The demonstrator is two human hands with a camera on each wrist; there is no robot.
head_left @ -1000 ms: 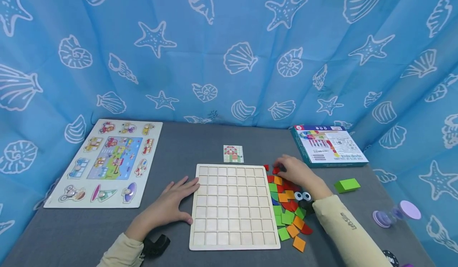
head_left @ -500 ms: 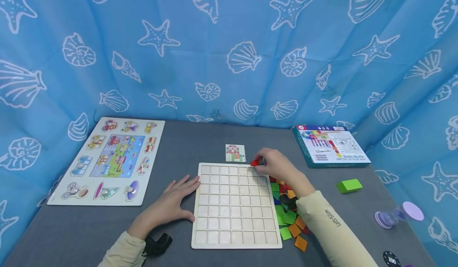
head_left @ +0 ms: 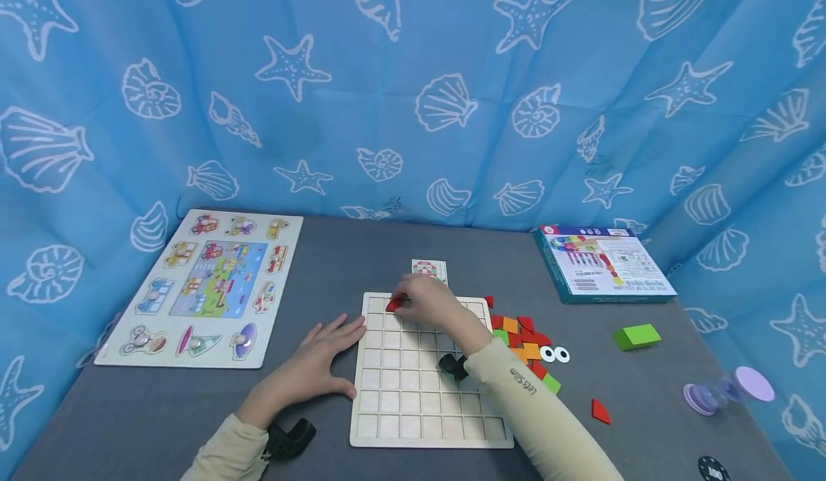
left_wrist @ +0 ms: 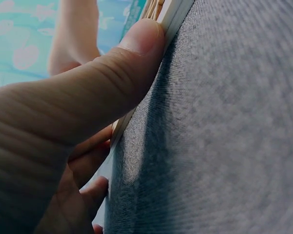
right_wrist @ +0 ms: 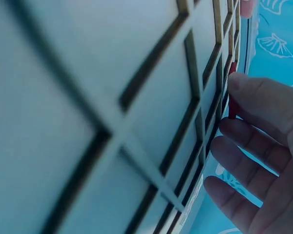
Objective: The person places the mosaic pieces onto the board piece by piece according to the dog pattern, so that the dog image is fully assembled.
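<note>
the red piece (head_left: 393,305) is at the top row of the wooden grid board (head_left: 390,381), near that board's upper left corner, pinched between the thumb and fingers of the right hand (head_left: 427,300); whether it touches the cell's floor cannot be told. the left hand (head_left: 312,368) lies with fingers spread and relaxed, thumb and fingertips against the board's left edge.

beneath everything is a table covered in grey cloth (head_left: 348,251), its weave plain in the left wrist view. behind it and down the right side hangs a blue curtain (head_left: 361,130) – white starfish and shells printed all over, with soft vertical folds.

at the left of the frame lies a picture puzzle (head_left: 292,234); just above the board sits a small card (head_left: 427,267), partly covered by the right hand. loose coloured pieces (head_left: 529,337) spread along the board's right side. toward the right edge are a flat box (head_left: 606,262), a green block (head_left: 637,336) and a purple-ended object (head_left: 729,393) – with a black disc (head_left: 713,468) at lower right.
</note>
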